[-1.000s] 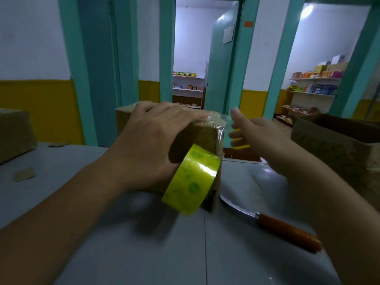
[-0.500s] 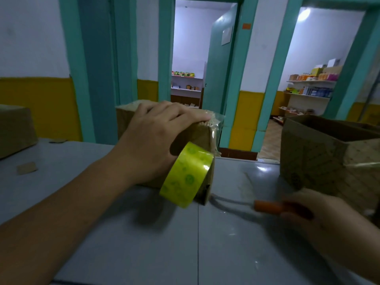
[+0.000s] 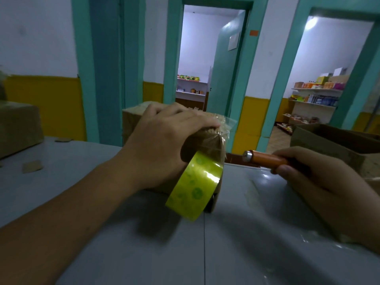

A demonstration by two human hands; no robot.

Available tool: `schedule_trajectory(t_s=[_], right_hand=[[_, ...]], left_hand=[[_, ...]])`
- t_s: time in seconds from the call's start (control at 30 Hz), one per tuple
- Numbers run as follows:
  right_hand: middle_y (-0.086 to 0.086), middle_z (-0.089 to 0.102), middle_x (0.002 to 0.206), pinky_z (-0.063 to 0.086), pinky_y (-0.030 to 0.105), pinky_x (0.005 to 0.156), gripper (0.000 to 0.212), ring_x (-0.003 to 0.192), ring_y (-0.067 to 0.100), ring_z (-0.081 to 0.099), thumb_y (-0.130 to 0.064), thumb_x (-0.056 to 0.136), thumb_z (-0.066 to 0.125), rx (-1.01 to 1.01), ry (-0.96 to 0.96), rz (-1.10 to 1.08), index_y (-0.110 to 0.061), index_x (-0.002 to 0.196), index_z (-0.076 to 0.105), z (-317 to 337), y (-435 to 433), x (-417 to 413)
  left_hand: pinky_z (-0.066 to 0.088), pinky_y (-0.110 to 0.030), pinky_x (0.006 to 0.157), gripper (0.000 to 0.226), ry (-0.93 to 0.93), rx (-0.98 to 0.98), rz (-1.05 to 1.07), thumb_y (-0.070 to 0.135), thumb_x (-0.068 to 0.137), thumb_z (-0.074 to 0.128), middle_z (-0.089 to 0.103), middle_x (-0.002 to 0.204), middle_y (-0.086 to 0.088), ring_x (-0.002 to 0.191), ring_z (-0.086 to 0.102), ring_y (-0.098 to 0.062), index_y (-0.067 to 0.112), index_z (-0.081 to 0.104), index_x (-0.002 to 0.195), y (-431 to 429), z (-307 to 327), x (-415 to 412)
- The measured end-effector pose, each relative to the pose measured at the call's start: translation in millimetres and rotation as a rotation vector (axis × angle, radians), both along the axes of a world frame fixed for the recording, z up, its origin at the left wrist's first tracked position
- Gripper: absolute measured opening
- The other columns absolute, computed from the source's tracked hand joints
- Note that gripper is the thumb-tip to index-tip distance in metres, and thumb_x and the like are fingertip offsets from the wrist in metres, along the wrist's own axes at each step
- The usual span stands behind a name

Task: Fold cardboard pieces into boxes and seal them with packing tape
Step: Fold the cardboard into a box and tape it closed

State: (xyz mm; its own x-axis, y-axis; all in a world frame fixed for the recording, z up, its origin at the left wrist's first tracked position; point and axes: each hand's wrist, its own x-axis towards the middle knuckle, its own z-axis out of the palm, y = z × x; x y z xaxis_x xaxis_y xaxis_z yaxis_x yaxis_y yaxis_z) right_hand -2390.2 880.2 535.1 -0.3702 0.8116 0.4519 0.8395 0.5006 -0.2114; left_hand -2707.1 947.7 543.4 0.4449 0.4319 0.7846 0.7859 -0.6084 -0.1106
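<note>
A small brown cardboard box (image 3: 133, 118) stands on the grey table (image 3: 226, 243). My left hand (image 3: 162, 140) lies over its top with the fingers stretched toward its right end, pressing it down. A yellow-green roll of packing tape (image 3: 195, 188) hangs tilted at the box's near right corner, with clear tape running up over that end. My right hand (image 3: 320, 182) grips the orange handle of a knife (image 3: 265, 159), held above the table just right of the box, with the metal collar pointing at it. The blade is not visible.
A larger open cardboard box (image 3: 329, 138) stands at the right, behind my right hand. Another closed box (image 3: 18, 126) sits at the far left, with a cardboard scrap (image 3: 33, 166) near it. Doorways to shelved rooms lie beyond the table.
My right hand dropped from beside the box to the table, took the knife by its handle and raised it toward the box's right end. My left hand stayed on the box.
</note>
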Motion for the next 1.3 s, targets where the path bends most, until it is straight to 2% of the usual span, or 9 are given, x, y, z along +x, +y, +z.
schedule_trajectory(t_s=[0.13, 0.3, 0.47, 0.6, 0.73, 0.83, 1.1, 1.2, 1.3], right_hand=[[-0.018, 0.065, 0.093, 0.043, 0.024, 0.068, 0.034, 0.093, -0.002, 0.058, -0.058, 0.095, 0.036, 0.049, 0.117, 0.035, -0.044, 0.117, 0.058, 11.1, 27.0, -17.6], [-0.016, 0.064, 0.088, 0.043, 0.024, 0.067, 0.043, 0.09, 0.002, 0.059, -0.065, 0.09, 0.044, -0.001, 0.107, 0.043, -0.038, 0.119, 0.061, 5.6, 39.9, -16.2], [-0.012, 0.067, 0.086, 0.045, 0.026, 0.066, 0.049, 0.085, 0.004, 0.06, -0.061, 0.08, 0.043, 0.001, 0.104, 0.066, -0.037, 0.119, 0.06, 7.0, 46.7, -12.3], [-0.014, 0.067, 0.081, 0.045, 0.024, 0.065, 0.045, 0.084, 0.006, 0.061, -0.068, 0.093, 0.044, 0.019, 0.113, 0.076, -0.037, 0.119, 0.062, 6.0, 52.4, -6.7], [-0.018, 0.067, 0.085, 0.047, 0.025, 0.067, 0.048, 0.085, 0.007, 0.062, -0.064, 0.093, 0.046, 0.004, 0.105, 0.086, -0.032, 0.122, 0.066, 7.0, 59.1, -3.9], [-0.023, 0.066, 0.092, 0.049, 0.026, 0.067, 0.047, 0.085, 0.009, 0.063, -0.064, 0.091, 0.047, -0.011, 0.105, 0.102, -0.033, 0.121, 0.067, 9.3, 57.3, -2.8], [-0.017, 0.068, 0.086, 0.049, 0.025, 0.07, 0.051, 0.084, 0.008, 0.063, -0.063, 0.085, 0.046, -0.065, 0.121, 0.131, -0.034, 0.123, 0.065, 7.9, 60.0, -10.0], [-0.017, 0.069, 0.089, 0.052, 0.027, 0.067, 0.046, 0.084, 0.011, 0.064, -0.072, 0.091, 0.043, -0.067, 0.123, 0.139, -0.041, 0.119, 0.062, 7.3, 60.6, -10.0], [-0.018, 0.068, 0.092, 0.05, 0.027, 0.065, 0.052, 0.083, 0.012, 0.064, -0.083, 0.085, 0.039, -0.08, 0.148, 0.142, -0.046, 0.115, 0.062, 7.5, 55.9, -3.6]], left_hand=[[0.038, -0.046, 0.1, 0.06, 0.016, 0.039, -0.003, 0.063, 0.087, 0.064, 0.062, 0.142, 0.016, 0.129, 0.055, -0.015, 0.035, 0.058, 0.14, -0.1, 0.0, -0.9], [0.033, -0.038, 0.106, 0.05, 0.006, 0.078, -0.045, 0.05, 0.095, 0.065, 0.064, 0.143, 0.008, 0.135, 0.056, -0.017, 0.026, 0.062, 0.139, 1.2, -2.6, 3.3], [0.032, -0.033, 0.099, 0.05, -0.026, 0.121, -0.066, 0.051, 0.09, 0.074, 0.07, 0.135, 0.008, 0.127, 0.064, -0.015, 0.024, 0.068, 0.132, 1.1, -2.4, 4.0], [0.037, -0.04, 0.1, 0.048, -0.053, 0.077, -0.183, 0.052, 0.089, 0.073, 0.073, 0.128, 0.008, 0.121, 0.066, -0.013, 0.025, 0.066, 0.128, -1.9, -1.4, 4.1], [0.035, -0.054, 0.106, 0.028, 0.037, -0.042, -0.292, 0.042, 0.095, 0.073, 0.044, 0.163, -0.003, 0.14, 0.055, -0.02, 0.033, 0.068, 0.121, -2.3, -0.5, -2.9], [0.032, -0.061, 0.112, 0.021, 0.071, -0.135, -0.311, 0.042, 0.094, 0.073, 0.03, 0.169, -0.006, 0.147, 0.048, -0.022, 0.037, 0.074, 0.114, -3.4, 2.5, -8.6], [0.038, -0.062, 0.105, 0.022, 0.204, -0.051, -0.212, 0.025, 0.096, 0.068, 0.043, 0.164, -0.007, 0.148, 0.044, -0.031, 0.033, 0.071, 0.116, -2.4, 3.9, -8.2], [0.037, -0.056, 0.107, 0.022, 0.188, -0.047, -0.223, 0.031, 0.097, 0.06, 0.045, 0.162, -0.005, 0.148, 0.045, -0.029, 0.036, 0.065, 0.118, -1.7, 2.3, -8.3], [0.036, -0.055, 0.105, 0.026, 0.162, -0.065, -0.239, 0.028, 0.093, 0.071, 0.047, 0.161, -0.002, 0.147, 0.046, -0.025, 0.036, 0.065, 0.117, -0.5, 0.0, -6.5]])
